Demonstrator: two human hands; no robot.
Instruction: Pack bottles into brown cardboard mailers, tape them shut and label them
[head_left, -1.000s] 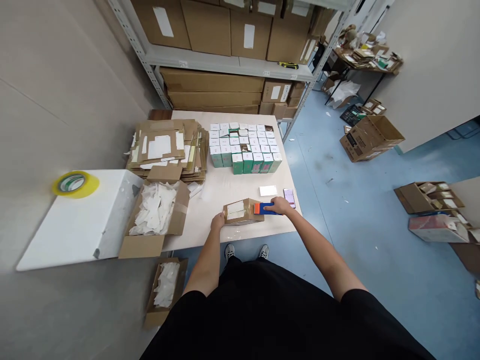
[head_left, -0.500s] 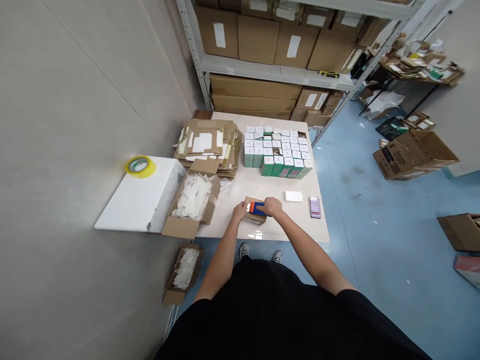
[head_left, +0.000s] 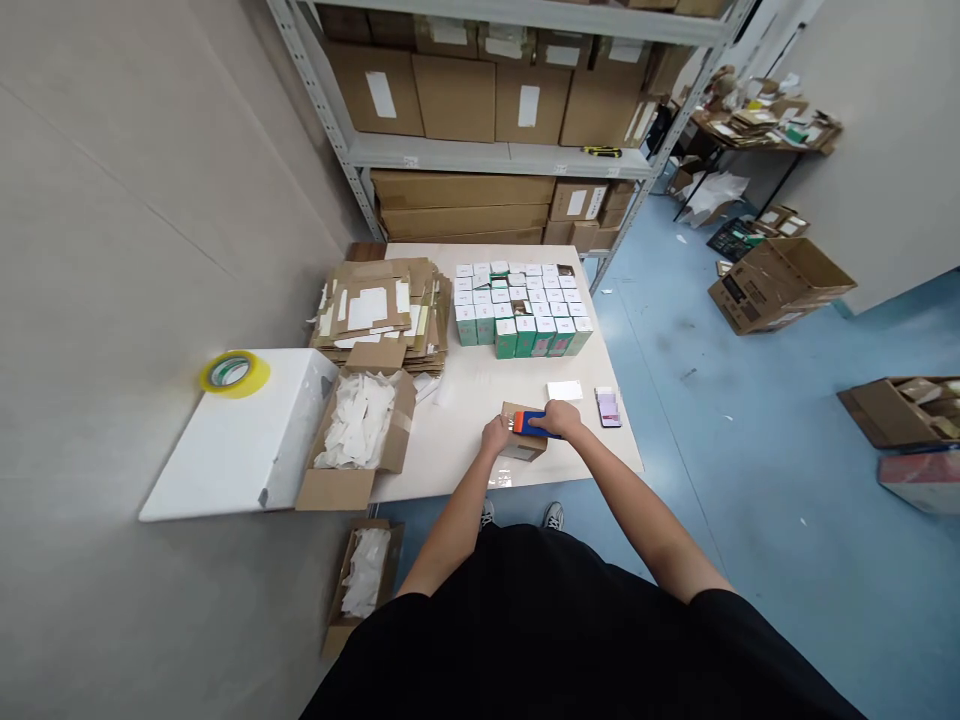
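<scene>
A small cardboard box (head_left: 527,452) rests on the pale table near its front edge. My left hand (head_left: 495,435) grips the box's left side, its fingers bent against it. Closed around a blue and orange tape dispenser (head_left: 527,423), my right hand (head_left: 562,417) keeps it on top of the box. The dispenser's orange end points toward my left hand. Just beyond my right hand lies a flat white box (head_left: 564,391). Farther right is a phone-like item (head_left: 608,407) with a lilac face.
Rows of white and green boxes (head_left: 517,330) cover the table's back. Flattened cardboard (head_left: 375,305) is piled at left. An open carton (head_left: 394,440) holds white paper; yellow tape (head_left: 235,374) lies on a white surface (head_left: 225,460). A metal shelf (head_left: 465,155) stands behind.
The view has shifted. Both hands, the dispenser and the small box have moved slightly right relative to the table; the dispenser stays on the box's top.
</scene>
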